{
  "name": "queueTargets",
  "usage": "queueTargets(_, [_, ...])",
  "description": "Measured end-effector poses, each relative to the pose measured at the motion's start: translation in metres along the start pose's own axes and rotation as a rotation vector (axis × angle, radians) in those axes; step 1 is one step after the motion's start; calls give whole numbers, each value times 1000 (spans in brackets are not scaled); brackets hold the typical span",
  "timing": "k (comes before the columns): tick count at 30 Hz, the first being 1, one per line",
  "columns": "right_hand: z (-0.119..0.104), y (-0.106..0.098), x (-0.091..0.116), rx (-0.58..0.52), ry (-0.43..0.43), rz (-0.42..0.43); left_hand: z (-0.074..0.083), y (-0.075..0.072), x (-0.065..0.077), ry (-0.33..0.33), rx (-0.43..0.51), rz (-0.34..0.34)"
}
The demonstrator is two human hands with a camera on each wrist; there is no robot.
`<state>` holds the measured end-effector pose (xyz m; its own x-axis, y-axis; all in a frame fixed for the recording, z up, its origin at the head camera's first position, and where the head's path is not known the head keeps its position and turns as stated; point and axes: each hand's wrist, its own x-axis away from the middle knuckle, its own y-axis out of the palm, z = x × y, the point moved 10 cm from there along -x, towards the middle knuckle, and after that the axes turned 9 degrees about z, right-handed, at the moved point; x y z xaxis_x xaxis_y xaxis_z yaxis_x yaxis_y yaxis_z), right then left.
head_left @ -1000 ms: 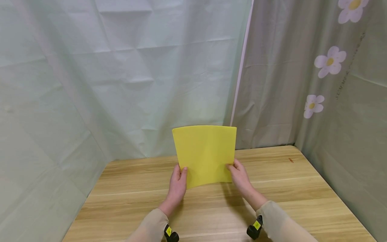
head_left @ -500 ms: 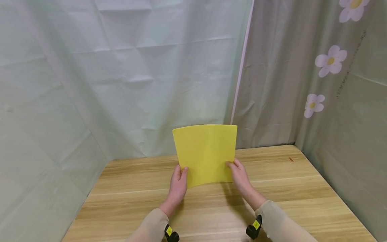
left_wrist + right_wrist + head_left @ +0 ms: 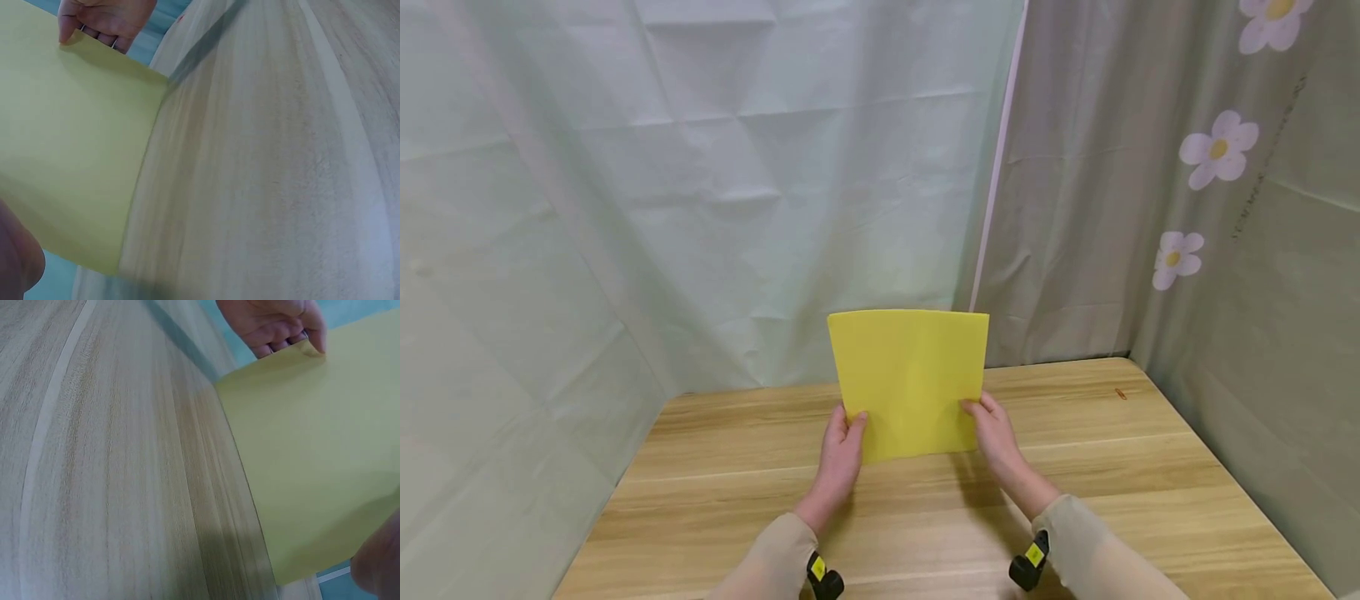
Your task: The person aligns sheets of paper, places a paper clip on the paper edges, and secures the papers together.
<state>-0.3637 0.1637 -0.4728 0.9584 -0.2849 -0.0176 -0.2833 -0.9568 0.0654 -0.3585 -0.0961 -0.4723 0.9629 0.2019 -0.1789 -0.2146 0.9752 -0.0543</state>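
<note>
A yellow sheet of paper (image 3: 912,379) stands nearly upright over the table, slightly bowed, its lower edge at or just above the wood. On its left edge the left hand (image 3: 839,457) pinches it, thumb in front and the other fingers mostly behind. The right hand (image 3: 997,435) pinches the opposite edge the same way. Seen from the left wrist, the yellow sheet (image 3: 75,137) fills the left side, with the right hand (image 3: 109,19) on its far edge. In the right wrist view, the left hand (image 3: 275,325) grips the far edge of the sheet (image 3: 319,444).
A wooden table (image 3: 715,500) lies beneath both hands. A small orange-red paper clip (image 3: 1121,394) rests near its back right corner. Pale curtains (image 3: 737,183) hang behind the table and along its sides, with printed flowers (image 3: 1219,150) at the right.
The lower edge of the sheet looks straighter and a little higher than a second ago. Both hands keep their hold and have barely moved.
</note>
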Motion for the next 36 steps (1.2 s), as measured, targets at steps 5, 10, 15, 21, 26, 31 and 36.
queueTargets(5, [0, 0, 1, -9, -2, 0, 9, -2, -4, 30, 15, 11])
queueTargets(10, [1, 0, 3, -5, 3, 6, 29, -4, -11, 36, 88, 12])
queueTargets(15, [0, 1, 3, -3, 6, 14, 59, -7, -20, 82, 153, 23])
queueTargets(21, [-6, 2, 4, -2, 1, -6, 74, -8, -25, 108, 172, 17])
queueTargets(26, [-24, 1, 0, -17, -50, -30, 75, -6, -24, 106, 171, 2])
queueTargets(31, [-49, 2, -3, -26, -106, -41, 77, -4, -23, 116, 149, -8])
queueTargets(36, [-74, 4, -4, -32, -158, -54, 83, -5, -23, 134, 146, -1])
